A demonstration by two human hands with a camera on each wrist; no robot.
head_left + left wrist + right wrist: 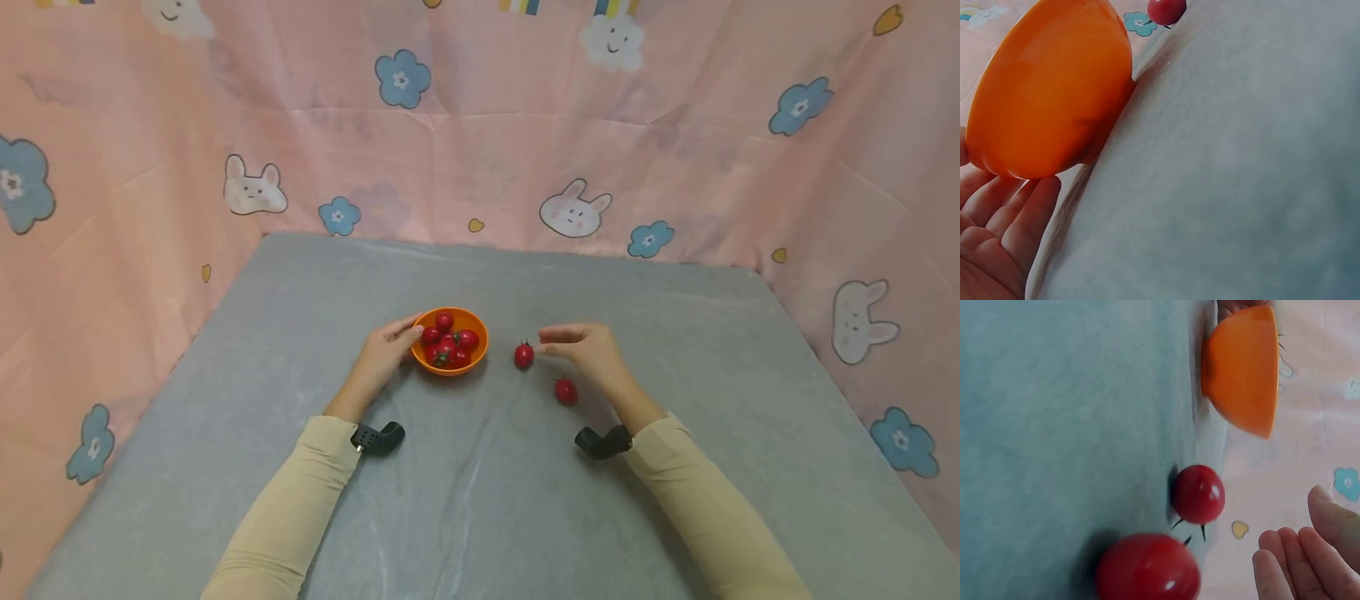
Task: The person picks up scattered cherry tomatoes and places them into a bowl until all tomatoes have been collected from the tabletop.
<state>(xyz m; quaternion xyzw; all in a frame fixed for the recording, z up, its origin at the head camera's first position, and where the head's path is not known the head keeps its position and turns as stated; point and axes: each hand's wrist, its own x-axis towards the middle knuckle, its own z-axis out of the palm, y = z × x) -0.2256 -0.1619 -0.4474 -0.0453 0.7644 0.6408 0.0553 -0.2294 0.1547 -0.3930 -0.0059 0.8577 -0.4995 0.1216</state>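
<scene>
An orange bowl (480, 354) holds several cherry tomatoes (446, 347), some with green stems. My left hand (378, 362) grips the bowl's left side, thumb at the rim and fingers against the outer wall, as the left wrist view shows. To the right of the bowl, one cherry tomato (523, 356) lies on the table, and a second cherry tomato (566, 391) lies nearer to me. Beside the first one, my right hand (592, 354) hovers with thumb and fingers apart. In the right wrist view, nothing lies between its fingers (1297, 562), which are clear of both loose tomatoes.
Grey marbled cloth covers the table (465, 500). A pink curtain (480, 142) printed with flowers, rabbits and clouds hangs behind and along both sides. Each wrist wears a black camera mount (378, 438).
</scene>
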